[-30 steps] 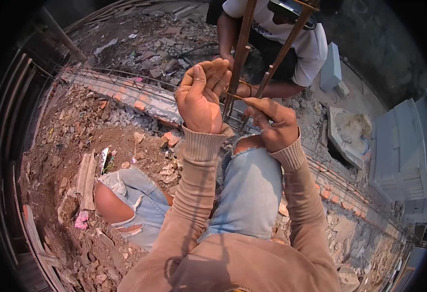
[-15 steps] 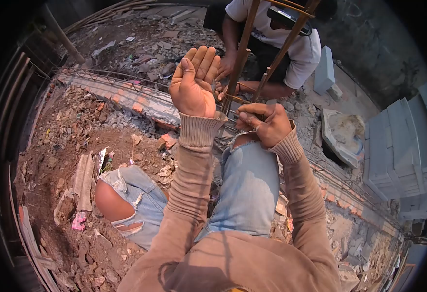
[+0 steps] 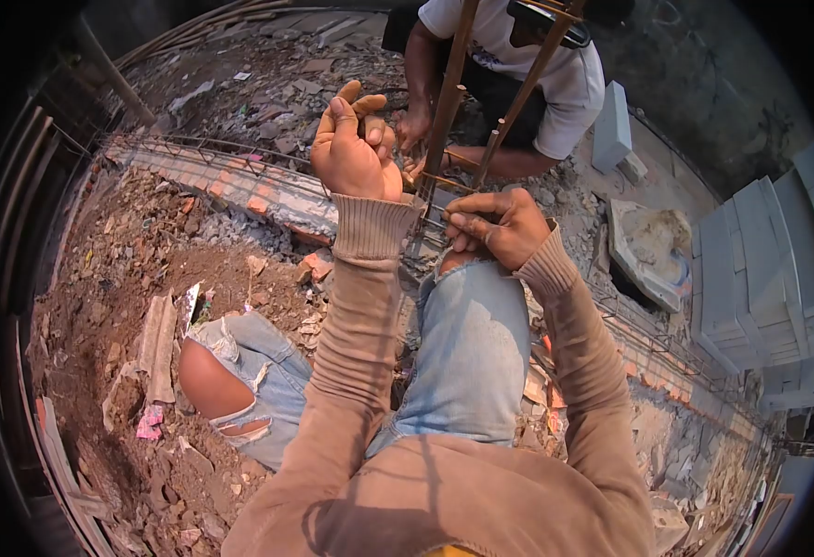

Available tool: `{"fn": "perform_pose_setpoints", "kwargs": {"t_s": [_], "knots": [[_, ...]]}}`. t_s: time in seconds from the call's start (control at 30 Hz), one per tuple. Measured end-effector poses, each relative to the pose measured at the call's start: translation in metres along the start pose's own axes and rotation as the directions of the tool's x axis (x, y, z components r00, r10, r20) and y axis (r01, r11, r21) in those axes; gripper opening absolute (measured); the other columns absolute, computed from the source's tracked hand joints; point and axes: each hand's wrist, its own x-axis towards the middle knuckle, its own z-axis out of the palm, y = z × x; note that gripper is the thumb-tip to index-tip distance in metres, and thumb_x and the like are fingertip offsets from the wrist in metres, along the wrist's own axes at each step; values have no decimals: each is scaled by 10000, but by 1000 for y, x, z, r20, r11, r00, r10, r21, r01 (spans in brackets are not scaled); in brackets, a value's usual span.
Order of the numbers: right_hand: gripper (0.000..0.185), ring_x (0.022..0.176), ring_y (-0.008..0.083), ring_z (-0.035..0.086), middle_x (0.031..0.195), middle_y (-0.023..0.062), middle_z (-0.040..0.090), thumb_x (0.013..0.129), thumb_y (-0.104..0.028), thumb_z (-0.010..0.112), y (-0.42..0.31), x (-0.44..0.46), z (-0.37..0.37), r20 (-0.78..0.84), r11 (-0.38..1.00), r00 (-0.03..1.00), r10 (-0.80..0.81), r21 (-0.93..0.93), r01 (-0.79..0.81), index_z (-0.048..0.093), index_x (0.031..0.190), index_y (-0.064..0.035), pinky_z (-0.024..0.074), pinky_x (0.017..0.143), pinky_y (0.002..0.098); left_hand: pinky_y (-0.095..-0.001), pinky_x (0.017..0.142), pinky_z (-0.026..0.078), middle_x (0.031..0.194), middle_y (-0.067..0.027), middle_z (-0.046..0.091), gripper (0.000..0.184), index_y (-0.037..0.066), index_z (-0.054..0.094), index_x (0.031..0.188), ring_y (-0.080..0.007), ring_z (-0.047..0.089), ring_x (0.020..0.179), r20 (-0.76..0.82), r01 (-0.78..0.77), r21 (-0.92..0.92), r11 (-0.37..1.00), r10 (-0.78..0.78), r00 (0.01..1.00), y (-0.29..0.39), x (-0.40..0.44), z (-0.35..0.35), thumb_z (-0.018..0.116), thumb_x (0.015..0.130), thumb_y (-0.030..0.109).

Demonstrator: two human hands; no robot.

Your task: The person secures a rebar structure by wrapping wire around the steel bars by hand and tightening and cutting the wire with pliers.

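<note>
My left hand [image 3: 356,158] is raised palm up, left of an upright frame of rusty reinforcing bars [image 3: 449,97]. Its fingers are partly curled and apart, and nothing shows in them. Just right of the bars' lower part, above my knee, my right hand [image 3: 507,230] is closed in a pinch. Whatever lies between its fingertips is too small to make out. A thin tie bar [image 3: 451,184] crosses the upright bars just above that hand. A co-worker's hand [image 3: 413,128] is behind the bars, close to my left fingers.
A co-worker in a white shirt [image 3: 574,102] crouches beyond the bars. A low brick footing [image 3: 230,181] with thin rebar along it runs across the rubble [image 3: 137,241]. At right stand stacked grey blocks [image 3: 750,269] and a broken basin-like slab [image 3: 648,246].
The fingers of my left hand have curled inward from a flat, outstretched palm. My right hand has shifted slightly and stays pinched beside the bars.
</note>
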Motion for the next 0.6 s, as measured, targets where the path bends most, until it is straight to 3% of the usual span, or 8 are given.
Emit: {"fn": "perform_pose_setpoints", "kwargs": {"t_s": [0.07, 0.1, 0.17, 0.27, 0.5, 0.57, 0.6], "knots": [[182, 707, 112, 660, 827, 84, 708, 928, -49, 637, -4, -2, -2, -3, 999, 1000, 6, 37, -6, 688, 1061, 64, 551, 657, 237, -301, 674, 611, 1103, -235, 658, 323, -77, 532, 1180, -224, 691, 844, -407, 53, 371, 927, 111, 907, 0, 6, 31, 454, 1039, 203], [180, 712, 111, 661, 825, 80, 708, 927, -56, 640, -5, -3, -3, -8, 997, 1000, 14, 74, -13, 692, 1056, 58, 552, 662, 238, -301, 674, 611, 1103, -235, 658, 323, -77, 532, 1180, -224, 691, 844, -406, 55, 371, 927, 109, 907, -1, 9, 37, 454, 1039, 203], [180, 709, 111, 661, 825, 81, 708, 927, -63, 643, -3, -3, -7, -9, 998, 1000, 5, 69, -4, 694, 1054, 54, 552, 662, 239, -393, 823, 630, 1123, -271, 637, 336, -115, 513, 1174, -328, 683, 995, -382, 48, 311, 949, 79, 921, -3, 12, 44, 440, 1039, 184], [184, 705, 111, 661, 823, 81, 706, 930, -78, 645, 2, -3, -11, 0, 999, 1000, 3, 43, -3, 697, 1052, 49, 554, 662, 240, -470, 924, 592, 1136, -299, 620, 346, -143, 495, 1176, -398, 636, 1085, -348, 97, 354, 930, 35, 937, -4, 13, 42, 429, 1039, 167], [178, 694, 103, 656, 820, 77, 704, 929, -85, 646, 4, -7, -13, -30, 999, 999, 21, -23, -21, 703, 1042, 41, 556, 663, 238, -479, 935, 585, 1125, -296, 626, 339, -138, 504, 1171, -397, 641, 1076, -296, 165, 361, 918, -55, 954, -1, 12, 39, 437, 1036, 166], [188, 708, 111, 670, 834, 92, 716, 920, -49, 639, 4, -7, -14, -38, 999, 999, 39, -30, -40, 693, 1074, 45, 564, 664, 248, -352, 747, 633, 1012, -220, 666, 336, -107, 530, 1169, -274, 701, 883, -293, 207, 345, 915, -105, 950, 0, 12, 40, 455, 1036, 192], [211, 721, 119, 684, 848, 107, 727, 912, -12, 632, 4, -7, -14, -45, 998, 997, 57, -38, -59, 683, 1107, 50, 572, 665, 258, -352, 747, 633, 1012, -220, 666, 336, -107, 530, 1169, -274, 701, 883, -291, 205, 346, 915, -103, 951, -1, 12, 34, 455, 1036, 192]]}}
